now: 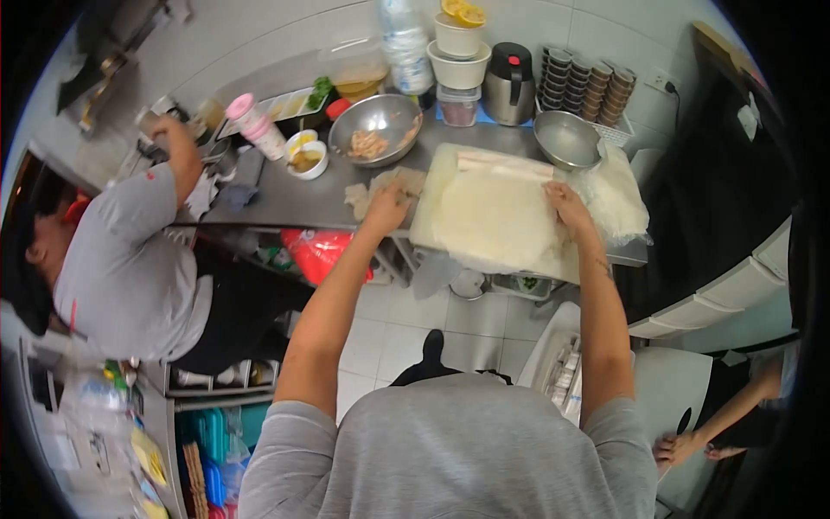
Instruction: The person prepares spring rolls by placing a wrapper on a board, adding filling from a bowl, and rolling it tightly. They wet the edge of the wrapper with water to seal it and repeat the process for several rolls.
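Note:
At the table's near edge my left hand (388, 208) has its fingers curled onto a crumpled beige cloth (356, 201). My right hand (568, 208) pinches the right side of a stack of thin, cream-coloured pastry sheets (493, 212). The stack lies flat on a pale cutting board (424, 221). Along its far edge runs a narrow folded strip (506, 164) with a pinkish band; what is inside cannot be made out. Left of the board, a steel mixing bowl (380, 112) holds pinkish chopped filling (369, 144).
A second steel bowl (566, 140) and a plastic bag of pale sheets (618, 195) sit at the right. Behind stand a thermos jug (510, 86), stacked tubs (458, 65) and small cups (596, 82). A co-worker (138, 259) works at left; another person's hand (679, 450) shows lower right.

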`<state>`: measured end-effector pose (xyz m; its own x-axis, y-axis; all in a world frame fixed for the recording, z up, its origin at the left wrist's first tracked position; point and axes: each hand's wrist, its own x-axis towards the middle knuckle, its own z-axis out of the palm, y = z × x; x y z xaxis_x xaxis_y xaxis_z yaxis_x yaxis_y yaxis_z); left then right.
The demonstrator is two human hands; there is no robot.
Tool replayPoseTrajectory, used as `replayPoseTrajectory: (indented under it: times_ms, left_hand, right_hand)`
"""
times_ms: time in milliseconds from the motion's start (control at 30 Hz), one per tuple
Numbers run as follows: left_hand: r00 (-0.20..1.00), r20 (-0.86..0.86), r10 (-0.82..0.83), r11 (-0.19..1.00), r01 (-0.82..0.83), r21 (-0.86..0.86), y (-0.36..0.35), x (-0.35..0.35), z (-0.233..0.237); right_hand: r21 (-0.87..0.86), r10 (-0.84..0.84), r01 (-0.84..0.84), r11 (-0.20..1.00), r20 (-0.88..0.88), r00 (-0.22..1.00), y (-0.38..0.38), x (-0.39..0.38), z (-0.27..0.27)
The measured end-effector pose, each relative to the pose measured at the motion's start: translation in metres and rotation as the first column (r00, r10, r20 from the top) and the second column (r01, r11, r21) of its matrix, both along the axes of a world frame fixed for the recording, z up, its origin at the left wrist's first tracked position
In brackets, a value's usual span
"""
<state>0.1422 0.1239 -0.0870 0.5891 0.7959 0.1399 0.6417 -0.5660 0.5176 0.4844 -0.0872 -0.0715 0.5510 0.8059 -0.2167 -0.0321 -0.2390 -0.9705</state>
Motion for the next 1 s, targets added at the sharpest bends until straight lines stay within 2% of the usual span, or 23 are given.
replayPoseTrajectory:
  times_ms: [33, 100, 200, 233, 300, 400, 433, 500, 533, 600, 700, 733, 800, 900, 933, 1000]
  left_hand:
    - [0.999, 0.027, -0.021, 0.999, 0.02, 0.026, 0.007, -0.007, -0.006]
    - [0.995, 0.074, -0.062, 0.996, 0.057, 0.068, 0.017, -0.016, -0.018]
    - [0.992, -0.122, -0.028, 1.0, 0.027, -0.004, 0.003, 0.007, 0.026]
    - [0.993, -0.027, -0.111, 0.994, 0.111, 0.016, 0.005, 0.021, 0.024]
    - [0.95, 0.165, -0.265, 0.964, 0.256, 0.074, 0.004, 0.053, 0.017]
    - [0.967, 0.116, -0.225, 0.962, 0.202, 0.184, -0.007, 0.095, -0.002]
    - [0.965, 0.073, -0.254, 0.96, 0.242, 0.142, -0.007, 0.101, -0.005]
    - [0.95, -0.017, -0.312, 0.948, 0.312, 0.064, -0.007, 0.112, -0.009]
    - [0.95, 0.047, -0.308, 0.951, 0.307, 0.031, -0.005, 0.113, -0.006]
    - [0.944, 0.177, -0.28, 0.956, 0.291, -0.041, -0.001, 0.108, 0.003]
    - [0.947, 0.216, -0.239, 0.94, 0.281, -0.191, 0.007, 0.104, 0.01]
    - [0.958, 0.13, -0.256, 0.952, 0.274, -0.14, 0.004, 0.104, 0.007]
    - [0.962, -0.039, -0.269, 0.963, 0.267, -0.039, -0.004, 0.108, -0.004]
    - [0.909, -0.004, -0.418, 0.909, 0.418, -0.01, -0.003, 0.111, -0.01]
    - [0.909, 0.022, -0.417, 0.907, 0.418, -0.056, -0.003, 0.112, -0.002]
    - [0.907, 0.074, -0.415, 0.895, 0.422, -0.148, -0.004, 0.112, 0.03]
  right_hand:
    - [-0.066, -0.019, 0.021, 0.998, 0.026, 0.999, -0.004, 0.001, -0.006]
    - [0.039, -0.079, 0.075, 0.996, 0.097, 0.992, -0.015, -0.004, -0.021]
    - [0.113, -0.133, 0.118, 0.986, 0.131, 0.982, -0.026, -0.015, -0.035]
    - [0.137, -0.144, 0.125, 0.983, 0.14, 0.98, -0.026, -0.016, -0.035]
    - [0.076, -0.199, 0.187, 0.979, 0.197, 0.96, -0.021, -0.022, -0.025]
    - [-0.033, -0.233, 0.252, 0.967, 0.276, 0.932, -0.009, -0.027, -0.016]
    - [-0.064, -0.238, 0.268, 0.961, 0.301, 0.924, -0.004, -0.026, -0.013]
    - [-0.144, -0.12, 0.161, 0.976, 0.261, 0.958, -0.001, -0.021, -0.005]
    - [-0.181, -0.056, 0.101, 0.978, 0.238, 0.97, -0.002, -0.02, 0.001]
    - [-0.069, -0.087, 0.096, 0.993, 0.127, 0.988, -0.01, -0.019, 0.015]
    - [0.055, -0.086, 0.086, 0.995, -0.001, 0.996, -0.02, -0.013, 0.017]
    - [0.086, -0.081, 0.084, 0.993, -0.037, 0.996, -0.023, -0.011, 0.015]
    - [0.007, -0.058, 0.059, 0.998, -0.104, 0.993, -0.022, -0.014, 0.016]
    - [-0.078, -0.059, 0.044, 0.996, -0.203, 0.977, -0.016, -0.016, 0.02]
    - [-0.103, -0.064, 0.04, 0.994, -0.234, 0.97, -0.014, -0.014, 0.022]
    - [0.029, -0.007, 0.013, 0.999, -0.203, 0.979, -0.008, -0.011, 0.016]
